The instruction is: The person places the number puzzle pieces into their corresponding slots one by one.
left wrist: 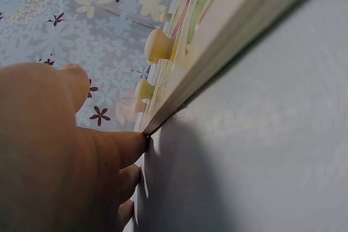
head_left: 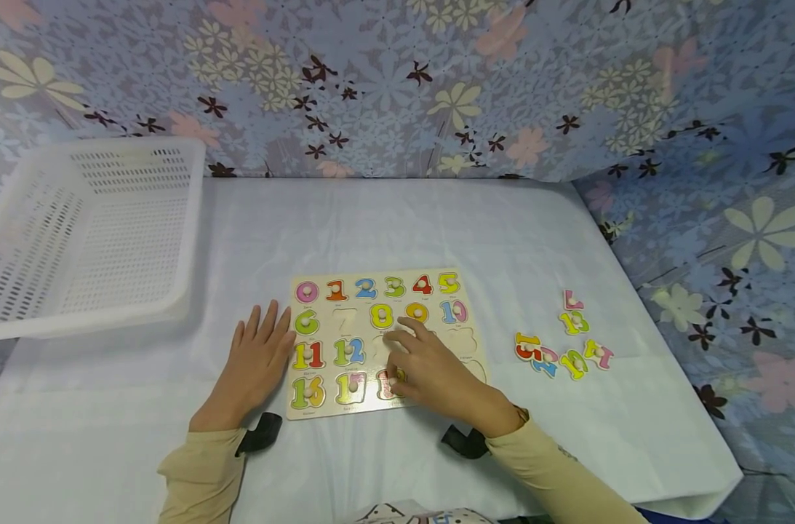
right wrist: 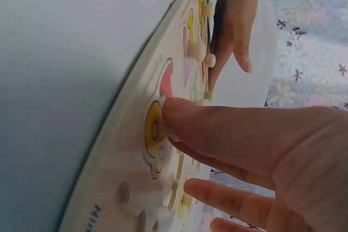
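Observation:
A wooden number puzzle board (head_left: 329, 372) with knobbed pieces lies on the table. My right hand (head_left: 430, 371) is over its lower right part. There, thumb and a finger pinch the knob of the 18 piece (right wrist: 153, 131), a red 1 and yellow 8, which sits in or on its recess. The other fingers of that hand are spread over the board. My left hand (head_left: 256, 360) rests on the table with fingers straight, touching the board's left edge near the 11 piece (head_left: 308, 356). The 7 recess (head_left: 344, 321) and several recesses at the right hold no piece.
Several loose number pieces lie right of the board, among them the 15 piece (head_left: 527, 347) and the 13 piece (head_left: 574, 322). A white plastic basket (head_left: 190, 240) stands at the back left. Flowered cloth (head_left: 397, 94) hangs behind the white-covered table (head_left: 397, 218).

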Demonstrator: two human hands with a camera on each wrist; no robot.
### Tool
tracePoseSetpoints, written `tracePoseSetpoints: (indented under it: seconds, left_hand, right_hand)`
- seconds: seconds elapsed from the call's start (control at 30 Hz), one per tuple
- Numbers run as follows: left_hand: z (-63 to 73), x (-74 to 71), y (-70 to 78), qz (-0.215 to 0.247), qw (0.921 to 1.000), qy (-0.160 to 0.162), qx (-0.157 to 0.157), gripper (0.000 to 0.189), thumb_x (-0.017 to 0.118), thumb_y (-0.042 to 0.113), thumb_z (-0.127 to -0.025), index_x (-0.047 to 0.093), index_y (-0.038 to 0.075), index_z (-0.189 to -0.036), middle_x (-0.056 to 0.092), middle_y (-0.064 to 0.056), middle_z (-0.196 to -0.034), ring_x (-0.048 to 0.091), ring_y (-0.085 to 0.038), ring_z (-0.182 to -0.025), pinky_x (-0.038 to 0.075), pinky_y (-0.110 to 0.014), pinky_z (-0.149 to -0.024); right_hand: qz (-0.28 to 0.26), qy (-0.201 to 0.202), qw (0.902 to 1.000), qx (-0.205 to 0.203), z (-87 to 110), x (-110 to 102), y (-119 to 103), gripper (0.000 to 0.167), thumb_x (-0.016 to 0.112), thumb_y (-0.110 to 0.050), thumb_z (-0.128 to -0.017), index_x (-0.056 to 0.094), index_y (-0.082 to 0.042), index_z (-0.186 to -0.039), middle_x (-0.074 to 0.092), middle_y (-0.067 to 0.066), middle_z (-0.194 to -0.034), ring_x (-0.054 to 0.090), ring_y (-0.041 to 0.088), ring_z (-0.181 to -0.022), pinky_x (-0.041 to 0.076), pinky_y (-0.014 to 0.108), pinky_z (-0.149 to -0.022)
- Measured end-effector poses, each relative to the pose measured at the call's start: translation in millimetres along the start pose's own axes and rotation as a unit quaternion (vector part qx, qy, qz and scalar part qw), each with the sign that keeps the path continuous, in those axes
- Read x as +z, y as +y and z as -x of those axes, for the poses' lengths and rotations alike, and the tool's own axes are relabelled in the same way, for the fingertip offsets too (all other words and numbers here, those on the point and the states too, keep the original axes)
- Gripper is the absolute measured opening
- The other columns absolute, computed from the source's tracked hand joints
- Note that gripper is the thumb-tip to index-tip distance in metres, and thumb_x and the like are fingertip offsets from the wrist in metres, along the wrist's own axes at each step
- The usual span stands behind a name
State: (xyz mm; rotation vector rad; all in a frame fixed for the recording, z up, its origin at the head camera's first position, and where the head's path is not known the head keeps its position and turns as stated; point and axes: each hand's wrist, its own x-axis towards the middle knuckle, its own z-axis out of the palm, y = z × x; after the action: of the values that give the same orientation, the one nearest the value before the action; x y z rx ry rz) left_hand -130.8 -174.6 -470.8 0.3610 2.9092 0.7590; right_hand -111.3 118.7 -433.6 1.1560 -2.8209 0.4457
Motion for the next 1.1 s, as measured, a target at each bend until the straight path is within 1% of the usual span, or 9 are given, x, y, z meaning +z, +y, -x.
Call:
tracePoseSetpoints:
  seconds: [0.33,0.43,0.53,0.6,0.67,0.8,0.9,1.0,1.1]
  left_hand:
    - [0.0,-1.6,1.1,-0.004,1.0,-0.003,-0.003,0.061,0.028,0.042,-0.105,0.02,0.005,-0.153,0.009,-0.017,-0.16,-0.004,-0.038,-0.145,-0.004,-0.055,-0.114]
    - [0.7,-1.4,0.4,-0.004,1.0,-0.002,-0.004,0.061,0.027,0.042,-0.105,0.021,0.004,-0.153,0.009,-0.017,-0.159,-0.004,-0.038,-0.145,-0.004,-0.056,-0.113]
    - [1.3,-0.8,0.1,-0.004,1.0,-0.001,-0.004,0.062,0.027,0.043,-0.105,0.021,0.004,-0.153,0.009,-0.018,-0.159,-0.004,-0.038,-0.145,-0.004,-0.056,-0.113]
    - [1.7,-0.3,0.1,-0.004,1.0,-0.001,-0.003,0.062,0.026,0.043,-0.105,0.02,0.004,-0.153,0.009,-0.018,-0.159,-0.004,-0.038,-0.145,-0.004,-0.056,-0.113]
    - [2.1,0.1,0.5,-0.003,1.0,-0.001,-0.003,0.062,0.027,0.042,-0.105,0.02,0.004,-0.153,0.009,-0.018,-0.159,-0.004,-0.038,-0.145,-0.004,-0.056,-0.113]
    - [2.5,0.5,1.1,-0.002,1.0,-0.001,-0.003,0.061,0.029,0.041,-0.105,0.021,0.003,-0.153,0.01,-0.018,-0.159,-0.003,-0.039,-0.145,-0.003,-0.056,-0.113]
    - [2.2,0.4,1.3,-0.004,1.0,0.0,-0.002,0.061,0.029,0.04,-0.105,0.021,0.003,-0.153,0.01,-0.019,-0.159,-0.003,-0.039,-0.145,-0.003,-0.056,-0.113]
    - [1.4,0.2,1.4,-0.004,1.0,-0.001,0.0,0.061,0.028,0.041,-0.106,0.021,0.003,-0.153,0.009,-0.018,-0.159,-0.004,-0.038,-0.145,-0.004,-0.056,-0.113]
    - [0.5,0.2,1.7,-0.004,1.0,-0.002,0.0,0.061,0.028,0.042,-0.105,0.021,0.004,-0.153,0.009,-0.018,-0.159,-0.004,-0.038,-0.145,-0.004,-0.056,-0.113]
  right_hand:
    - [-0.014,0.017,0.9997,-0.008,2.5,1.4,3.2,0.019,0.085,-0.021,-0.074,0.067,-0.015,-0.08,0.059,0.014,-0.125,0.037,0.042,-0.132,0.029,0.047,-0.11]
    - [-0.037,0.013,0.999,0.021,7.6,-4.8,11.2,0.022,0.084,-0.022,-0.075,0.069,-0.015,-0.09,0.057,0.013,-0.129,0.032,0.041,-0.135,0.026,0.047,-0.111]
    - [-0.045,0.03,0.995,0.084,19.0,-19.4,31.3,0.031,0.083,-0.021,-0.076,0.07,-0.012,-0.102,0.055,0.016,-0.132,0.028,0.041,-0.137,0.027,0.052,-0.11]
    - [-0.035,0.05,0.9875,0.145,32.1,-33.4,50.7,0.037,0.082,-0.02,-0.078,0.068,-0.007,-0.11,0.054,0.02,-0.132,0.027,0.044,-0.136,0.026,0.056,-0.109]
    - [-0.021,0.066,0.9751,0.211,49.4,-48.8,72.3,0.043,0.081,-0.018,-0.079,0.066,-0.002,-0.117,0.051,0.025,-0.133,0.026,0.049,-0.134,0.025,0.061,-0.107]
    - [0.013,0.059,0.9479,0.313,90.1,-75.4,114.9,0.05,0.078,-0.015,-0.082,0.06,0.001,-0.125,0.045,0.036,-0.131,0.024,0.056,-0.13,0.018,0.068,-0.105]
    - [0.038,0.022,0.9325,0.358,117.1,-86.0,142.9,0.052,0.076,-0.014,-0.082,0.057,0.0,-0.128,0.039,0.041,-0.131,0.019,0.06,-0.13,0.014,0.071,-0.103]
    - [0.059,-0.012,0.9227,0.381,136.1,-89.0,162.6,0.052,0.077,-0.015,-0.08,0.059,-0.001,-0.127,0.036,0.043,-0.132,0.017,0.06,-0.13,0.01,0.072,-0.104]
    - [0.07,-0.023,0.9201,0.385,147.2,-87.3,173.1,0.052,0.079,-0.017,-0.077,0.062,-0.002,-0.125,0.036,0.043,-0.133,0.018,0.06,-0.13,0.008,0.071,-0.104]
